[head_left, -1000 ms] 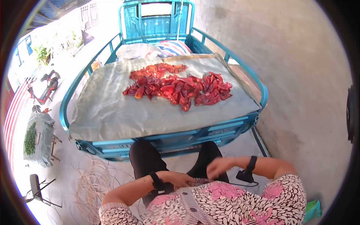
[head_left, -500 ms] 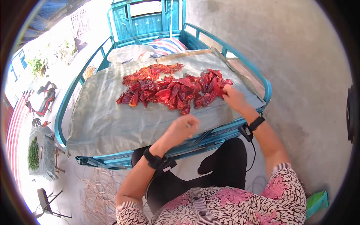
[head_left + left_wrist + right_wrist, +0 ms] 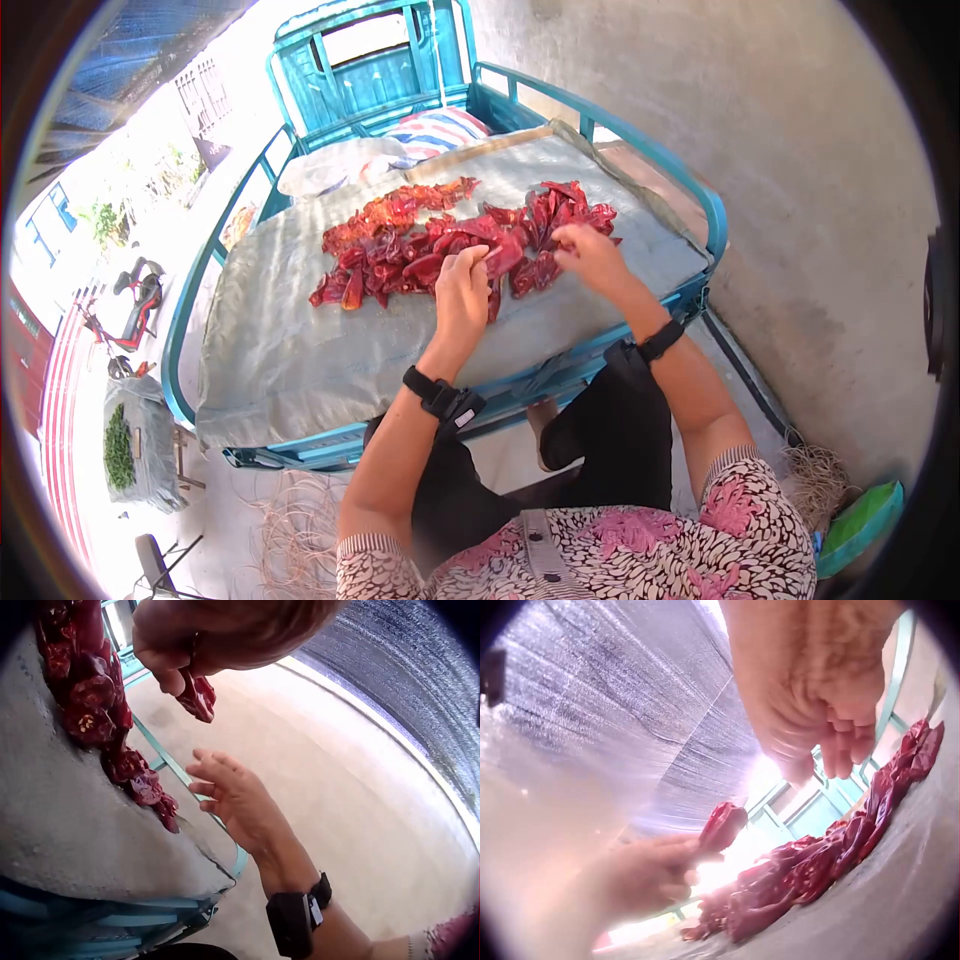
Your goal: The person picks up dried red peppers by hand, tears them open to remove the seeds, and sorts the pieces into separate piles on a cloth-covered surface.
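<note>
Dark red pepper pieces (image 3: 385, 265) lie in a long heap on a grey sheet (image 3: 300, 350) over the cart bed. Between thumb and fingers, the left hand (image 3: 463, 305) pinches one red piece (image 3: 506, 252) above the heap's front; the left wrist view shows that piece (image 3: 199, 699) under the left hand (image 3: 232, 634). To its right, the right hand (image 3: 597, 265) hovers by the heap's right part. It holds nothing, its fingers loosely bent and apart, as the right hand (image 3: 240, 799) in the left wrist view and the right hand (image 3: 817, 690) in the right wrist view show.
A blue-green cart rail (image 3: 650, 160) runs along the right side. White and striped sacks (image 3: 440, 130) lie behind the sheet. At the left stand a small table with greens (image 3: 118, 450) and a parked two-wheeler (image 3: 140, 305). A green bag (image 3: 862, 528) is at the lower right.
Both hands rose from the lap to the peppers. Since half a second ago, the left hand moved up to the heap and pinches a piece; the right hand shifted slightly left.
</note>
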Demonstrator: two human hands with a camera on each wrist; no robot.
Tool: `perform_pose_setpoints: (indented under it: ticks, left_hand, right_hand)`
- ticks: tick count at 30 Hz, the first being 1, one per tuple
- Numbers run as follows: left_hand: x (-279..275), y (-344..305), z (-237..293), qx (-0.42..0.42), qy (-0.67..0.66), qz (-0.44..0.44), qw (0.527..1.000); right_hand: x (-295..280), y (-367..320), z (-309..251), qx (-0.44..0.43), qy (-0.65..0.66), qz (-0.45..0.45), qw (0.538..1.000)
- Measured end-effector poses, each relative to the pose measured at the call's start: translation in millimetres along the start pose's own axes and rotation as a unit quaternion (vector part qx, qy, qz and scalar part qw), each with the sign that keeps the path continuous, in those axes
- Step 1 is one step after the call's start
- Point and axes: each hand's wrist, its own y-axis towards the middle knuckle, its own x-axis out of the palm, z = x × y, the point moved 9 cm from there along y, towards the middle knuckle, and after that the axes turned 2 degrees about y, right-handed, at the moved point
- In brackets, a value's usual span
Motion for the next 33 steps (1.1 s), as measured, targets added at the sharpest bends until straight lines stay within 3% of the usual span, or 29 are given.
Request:
perform_pose_setpoints:
  ticks: [1,2,5,6,8,9,12,14,15,18,19,20,22,23,26,29,32,33]
  left_hand:
    - [-0.4,6.2,3.6,0.063,0.024,0.025,0.997]
    - [3.5,15.6,-10.7,0.033,0.035,0.020,0.999]
    - [8.5,48.4,-30.4,-0.054,0.066,-0.020,0.996]
    - [4.8,49.8,-16.9,0.007,0.180,0.024,0.983]
    - [9.4,40.5,25.4,0.130,0.391,0.107,0.905]
    - [12.0,38.4,29.4,0.138,0.367,0.082,0.916]
    - [39.4,36.5,17.7,0.068,0.207,-0.100,0.971]
    - [55.7,30.1,16.1,0.091,0.193,-0.124,0.969]
    - [58.6,30.5,6.5,0.028,0.143,-0.136,0.980]
    - [45.7,39.4,-3.0,-0.071,0.116,-0.090,0.987]
    - [32.0,43.7,10.8,-0.006,0.118,-0.039,0.992]
    - [23.4,45.0,7.6,-0.035,0.121,-0.056,0.990]
    - [3.3,52.2,-6.5,0.069,0.215,0.052,0.973]
    - [-2.2,54.3,-23.1,0.044,0.193,0.054,0.979]
    - [-8.7,56.9,-28.1,0.025,0.190,0.076,0.979]
    - [-11.9,52.1,0.8,0.065,0.252,0.125,0.957]
    - [-9.8,48.9,13.1,0.058,0.223,0.070,0.971]
    - [-3.7,48.0,6.4,0.019,0.129,0.038,0.991]
  right_hand:
    - [10.7,0.0,6.0,-0.002,-0.067,-0.021,0.998]
    - [21.3,-1.0,13.3,-0.002,-0.134,-0.042,0.990]
    - [34.6,-2.0,3.3,-0.007,-0.136,-0.042,0.990]
    - [39.9,-3.5,5.0,-0.011,-0.138,-0.043,0.989]
    - [38.3,-0.7,21.5,0.008,-0.050,0.003,0.999]
    - [30.9,2.9,23.4,0.026,-0.002,0.016,1.000]
    - [7.8,17.0,1.7,0.030,0.113,0.065,0.991]
    - [-1.0,25.6,-27.2,0.013,0.163,0.053,0.985]
    - [1.7,28.8,-33.1,-0.024,0.193,0.050,0.980]
    - [9.6,30.7,-19.7,0.051,0.397,0.057,0.915]
    - [0.5,27.0,-16.2,0.040,0.329,0.085,0.940]
    - [4.6,23.0,-11.1,0.020,0.269,0.054,0.961]
    - [21.8,15.7,-2.8,-0.020,0.147,-0.007,0.989]
    - [27.6,8.8,-18.4,-0.113,0.072,-0.025,0.991]
    - [50.8,-3.6,-23.1,-0.142,-0.033,-0.096,0.985]
    - [52.3,-2.1,-19.8,-0.120,-0.019,-0.075,0.990]
    - [36.4,4.3,-14.6,-0.093,0.059,-0.016,0.994]
    - [29.6,6.1,-13.8,-0.082,0.091,0.004,0.993]
